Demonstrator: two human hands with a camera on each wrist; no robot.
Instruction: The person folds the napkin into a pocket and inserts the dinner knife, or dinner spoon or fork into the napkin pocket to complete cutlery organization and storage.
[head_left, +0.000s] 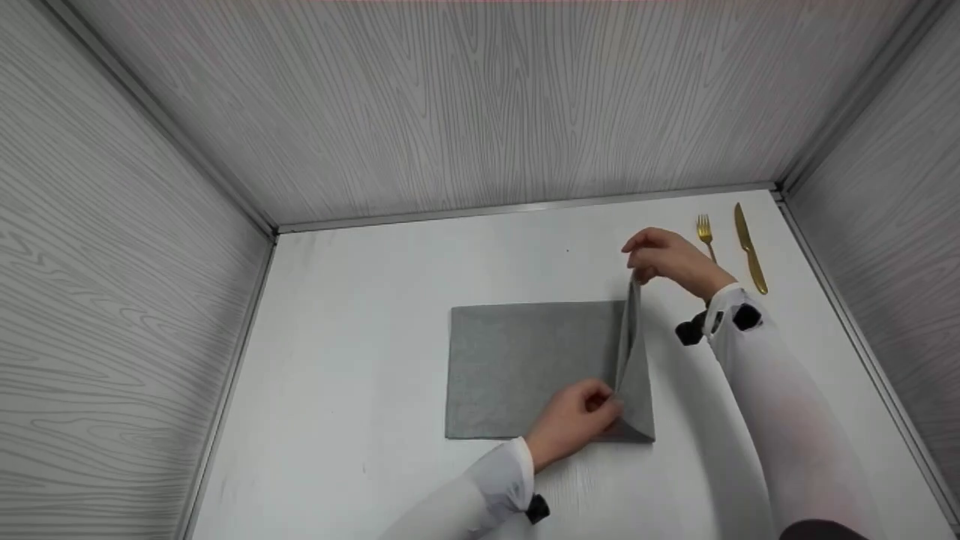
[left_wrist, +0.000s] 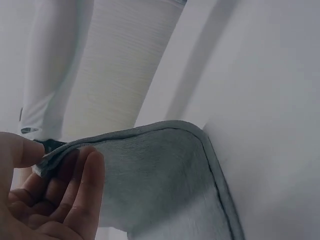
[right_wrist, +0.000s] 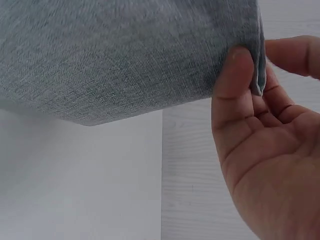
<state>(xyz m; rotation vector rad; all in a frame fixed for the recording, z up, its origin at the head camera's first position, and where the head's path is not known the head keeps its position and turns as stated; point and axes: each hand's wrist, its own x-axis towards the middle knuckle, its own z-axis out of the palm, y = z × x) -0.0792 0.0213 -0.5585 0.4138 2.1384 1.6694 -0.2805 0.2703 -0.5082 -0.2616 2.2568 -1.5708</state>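
A grey folded cloth [head_left: 532, 360] lies on the white table, its right end lifted and bent upward. At the near corner of that raised end, my left hand [head_left: 574, 420] pinches the edge between thumb and fingers. My right hand [head_left: 671, 259] grips the far corner, held higher off the table. In the left wrist view, the layered cloth edge [left_wrist: 165, 129] curves away from the thumb and fingers. The right wrist view shows the cloth's corner [right_wrist: 240, 30] caught between the thumb and fingers.
A gold fork [head_left: 705, 229] and a gold knife [head_left: 750, 247] lie at the table's far right, beyond my right wrist. Grey wood-grain panels [head_left: 480, 112] wall the white table [head_left: 337, 337] at the back and both sides.
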